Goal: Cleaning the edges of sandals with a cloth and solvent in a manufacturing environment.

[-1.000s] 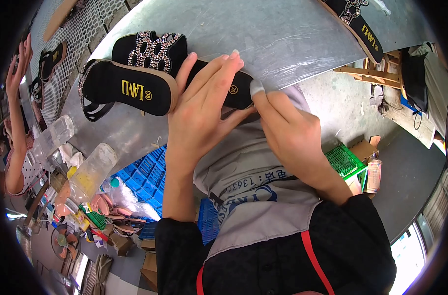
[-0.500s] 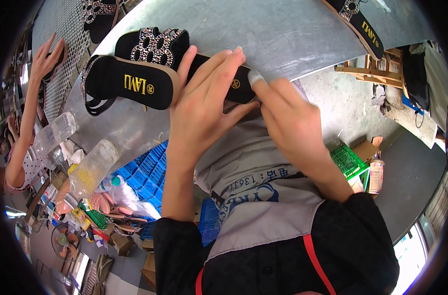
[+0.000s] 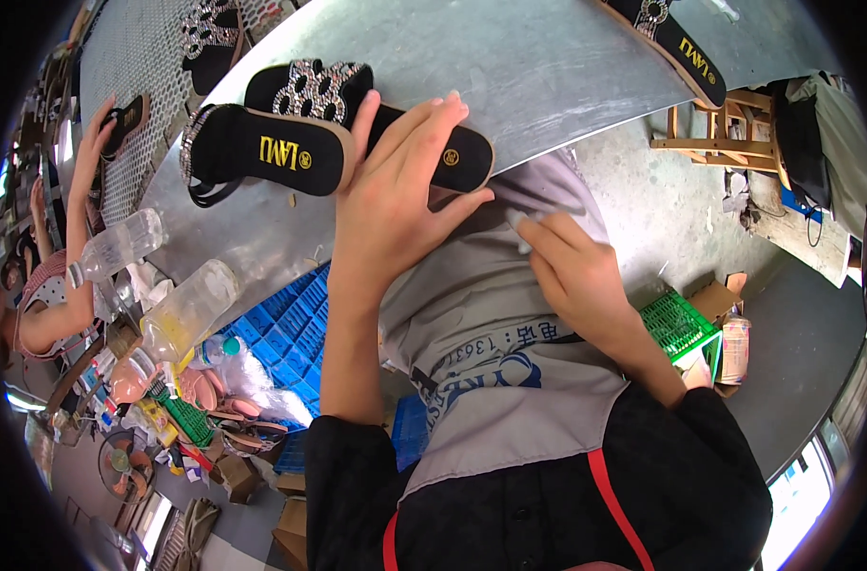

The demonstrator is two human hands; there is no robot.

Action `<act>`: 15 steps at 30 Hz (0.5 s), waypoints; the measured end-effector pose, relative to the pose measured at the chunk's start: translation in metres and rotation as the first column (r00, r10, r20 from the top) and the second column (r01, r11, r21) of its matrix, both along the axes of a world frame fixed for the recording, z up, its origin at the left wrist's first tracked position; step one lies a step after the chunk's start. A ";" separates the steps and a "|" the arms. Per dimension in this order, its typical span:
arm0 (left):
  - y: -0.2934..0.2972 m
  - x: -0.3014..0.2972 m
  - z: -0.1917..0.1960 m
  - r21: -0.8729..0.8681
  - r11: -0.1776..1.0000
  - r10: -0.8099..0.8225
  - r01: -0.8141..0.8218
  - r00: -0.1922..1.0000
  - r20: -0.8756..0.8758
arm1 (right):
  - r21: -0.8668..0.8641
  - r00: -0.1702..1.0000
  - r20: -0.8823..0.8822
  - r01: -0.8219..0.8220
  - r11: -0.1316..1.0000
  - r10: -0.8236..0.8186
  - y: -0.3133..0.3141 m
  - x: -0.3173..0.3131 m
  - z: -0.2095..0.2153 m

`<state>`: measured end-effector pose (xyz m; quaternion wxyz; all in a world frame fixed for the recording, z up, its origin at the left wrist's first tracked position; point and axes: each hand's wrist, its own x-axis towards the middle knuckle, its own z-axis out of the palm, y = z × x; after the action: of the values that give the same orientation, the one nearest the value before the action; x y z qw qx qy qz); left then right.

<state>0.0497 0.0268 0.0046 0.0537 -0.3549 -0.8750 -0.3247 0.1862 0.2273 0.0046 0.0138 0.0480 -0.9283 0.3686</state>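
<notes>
Two black sandals with jewelled uppers lie side by side on the metal tabletop (image 3: 548,86). My left hand (image 3: 386,195) reaches across the far sandal (image 3: 473,157), fingers over its footbed and thumb by its near edge. Part of that sandal is hidden under the palm. The nearer sandal (image 3: 219,143), with a back strap, rests against the side of this hand. Over the grey apron (image 3: 472,276), my right hand (image 3: 581,276) hangs apart from the sandals with curled fingers. Something whitish shows at its fingertips, too small to name.
Another jewelled sandal (image 3: 686,57) lies at the table's far right edge. Clear plastic bottles (image 3: 191,305) and a blue crate (image 3: 281,324) are at left, near a co-worker's arm (image 3: 79,238). A wooden stool (image 3: 724,143) and green crate (image 3: 681,324) are at right.
My right hand has drawn back from the far sandal's heel, down and to the right over the apron. The left hand keeps its place on the sandal. The co-worker's hand has shifted with a sandal.
</notes>
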 end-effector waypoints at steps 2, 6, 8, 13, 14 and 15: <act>-0.001 0.001 0.002 -0.009 1.000 0.002 -0.002 1.000 -0.011 | -0.113 0.999 0.011 0.046 0.993 -0.045 0.011 0.015 -0.002; -0.005 -0.001 0.008 0.011 0.999 -0.040 0.040 0.999 -0.019 | -0.181 0.991 0.053 0.134 0.974 -0.127 0.023 0.016 -0.002; -0.007 -0.001 0.019 0.038 0.998 -0.050 0.050 0.999 0.001 | -0.250 0.991 0.032 0.136 0.959 -0.132 0.025 0.018 -0.005; -0.002 0.002 0.048 0.258 0.966 -0.063 0.027 0.989 0.135 | -0.423 0.987 0.088 0.159 0.892 -0.134 0.030 0.016 -0.008; -0.001 0.001 0.055 0.210 0.976 -0.090 0.062 0.988 0.124 | -0.433 0.992 0.065 0.128 0.892 -0.110 0.031 0.014 -0.009; 0.000 0.004 0.054 0.373 0.925 -0.140 0.074 0.978 0.154 | -0.470 0.992 0.074 0.127 0.873 -0.105 0.031 0.013 -0.011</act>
<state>0.0539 0.0268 0.0587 0.0224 -0.3556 -0.7800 -0.5145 0.1995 0.2581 -0.0066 0.0259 -0.0210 -0.8113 0.5837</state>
